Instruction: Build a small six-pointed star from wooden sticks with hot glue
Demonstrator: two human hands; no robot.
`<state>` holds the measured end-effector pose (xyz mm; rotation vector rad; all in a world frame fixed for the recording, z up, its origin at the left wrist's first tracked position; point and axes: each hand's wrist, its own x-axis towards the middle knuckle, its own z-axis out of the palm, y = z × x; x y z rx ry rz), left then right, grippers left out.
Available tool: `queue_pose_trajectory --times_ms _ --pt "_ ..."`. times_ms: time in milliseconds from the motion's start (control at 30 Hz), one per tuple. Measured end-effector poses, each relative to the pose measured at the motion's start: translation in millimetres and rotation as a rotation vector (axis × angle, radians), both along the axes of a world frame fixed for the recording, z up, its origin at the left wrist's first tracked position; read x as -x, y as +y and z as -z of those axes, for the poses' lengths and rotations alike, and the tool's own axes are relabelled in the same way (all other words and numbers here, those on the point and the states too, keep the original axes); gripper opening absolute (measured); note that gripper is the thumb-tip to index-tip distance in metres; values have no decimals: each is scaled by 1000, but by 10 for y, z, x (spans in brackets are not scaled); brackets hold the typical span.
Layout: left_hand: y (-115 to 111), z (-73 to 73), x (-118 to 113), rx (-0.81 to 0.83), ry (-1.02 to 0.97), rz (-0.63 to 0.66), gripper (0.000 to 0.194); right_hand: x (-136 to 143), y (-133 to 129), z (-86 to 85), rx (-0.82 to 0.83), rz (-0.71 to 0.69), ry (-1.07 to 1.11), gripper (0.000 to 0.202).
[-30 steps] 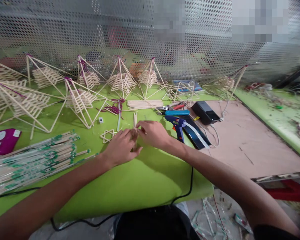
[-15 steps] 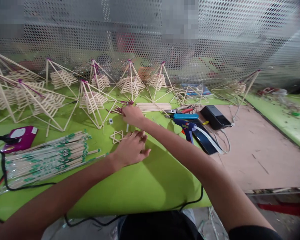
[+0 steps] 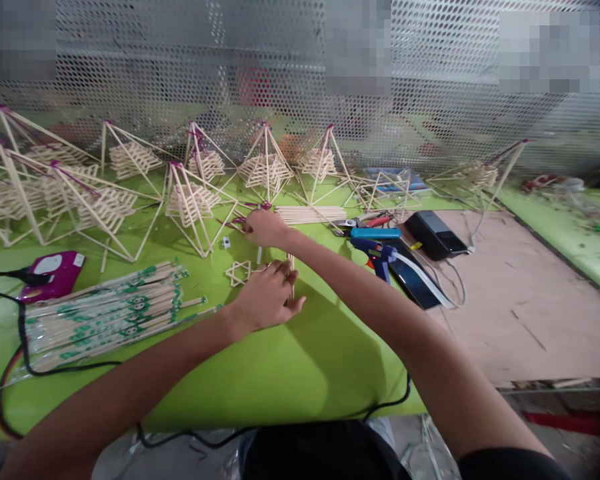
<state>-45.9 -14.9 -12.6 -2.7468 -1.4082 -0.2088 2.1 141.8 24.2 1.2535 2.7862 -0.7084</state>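
Observation:
My left hand [image 3: 266,293] rests low over the green tabletop, its fingers curled over a few thin wooden sticks [image 3: 291,260] that stick out past the fingertips. To its left lies a small six-pointed star of wooden sticks [image 3: 239,273]. My right hand [image 3: 266,228] reaches across in front of it, fingers bent down at the dark red string [image 3: 237,222]; what lies under the fingertips is hidden. A narrow white strip [image 3: 259,255] lies just below my right hand. Behind it, a row of loose wooden sticks [image 3: 313,214] lies flat.
Several stick pyramids with hanging layered frames [image 3: 265,170] line the back, before a perforated metal screen [image 3: 290,87]. Bagged sticks [image 3: 110,313] and a purple box [image 3: 55,275] lie left. Right are a blue glue gun [image 3: 377,257], pliers [image 3: 347,225], a phone [image 3: 413,280] and black cables.
The view has shifted slightly, so everything sits a little farther right. Both hands stay at nearly the same spots on the table.

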Motion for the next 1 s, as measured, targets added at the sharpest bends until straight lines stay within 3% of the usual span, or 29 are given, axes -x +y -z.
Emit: queue_pose_trajectory --times_ms 300,467,600,767,900,1000 --pt "0 -63 -11 -5 -24 2 62 -432 -98 -193 301 -190 326 28" --pt "-6 -66 -13 -6 -35 -9 60 -600 -156 -120 333 -155 502 24" --pt "-2 -71 -11 -3 -31 -8 59 -619 -163 -54 259 -57 580 20" --pt "2 -63 -8 8 -9 -1 61 -561 -157 -175 60 9 591 20" --pt "6 -48 -5 18 -4 5 62 -560 -120 -270 -131 29 514 23" --pt "5 -53 -5 16 -13 3 62 -603 -95 -248 -209 41 404 28"
